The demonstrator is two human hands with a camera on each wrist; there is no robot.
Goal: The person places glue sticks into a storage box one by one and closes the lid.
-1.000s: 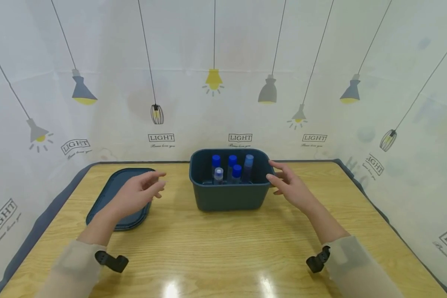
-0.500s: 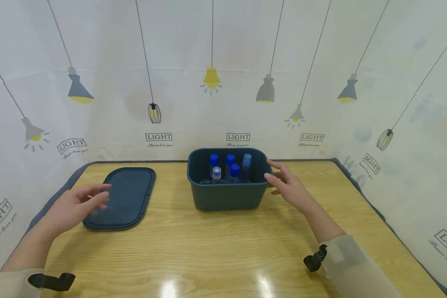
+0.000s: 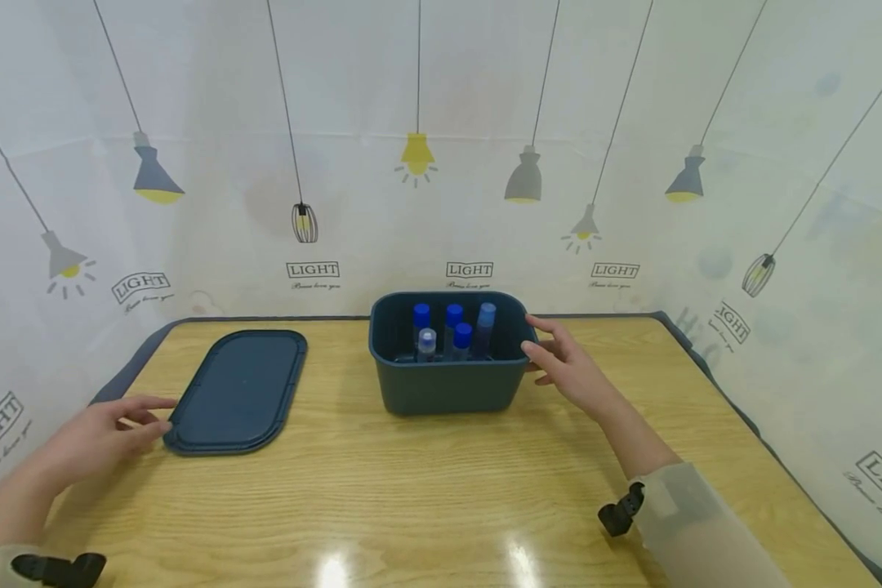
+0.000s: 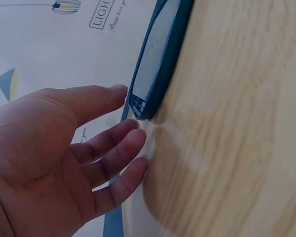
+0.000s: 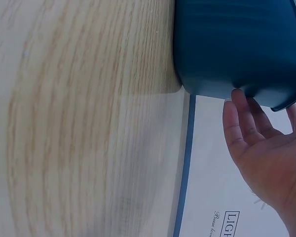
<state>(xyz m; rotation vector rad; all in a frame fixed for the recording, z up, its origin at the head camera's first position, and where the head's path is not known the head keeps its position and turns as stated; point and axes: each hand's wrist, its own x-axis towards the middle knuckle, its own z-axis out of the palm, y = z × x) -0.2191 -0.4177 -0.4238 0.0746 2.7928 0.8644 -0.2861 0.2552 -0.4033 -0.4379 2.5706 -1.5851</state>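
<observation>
A dark blue-green plastic bin [image 3: 452, 390] stands upright on the table, holding several small clear bottles with blue caps [image 3: 461, 336]. My right hand [image 3: 576, 367] holds the bin's right end. Its thumb and forefinger are at the rim, and the other fingers touch the outer wall under it, as the right wrist view shows. A flat lid [image 3: 242, 392] of the same colour lies at the left. My left hand [image 3: 99, 437] is at the lid's near left corner, fingers loosely bent, thumb close to the edge. In the left wrist view the fingertips [image 4: 138, 138] sit just beside that corner; contact is unclear.
The wooden table [image 3: 412, 498] carries both bin and lid, with bare wood between them and in front. A pale cloth backdrop [image 3: 382, 204] printed with lamps rises behind and at both sides, close to the bin's back.
My left hand has moved left and towards me, from above the lid's right part down to its left corner. The right hand, bin and lid have stayed in place.
</observation>
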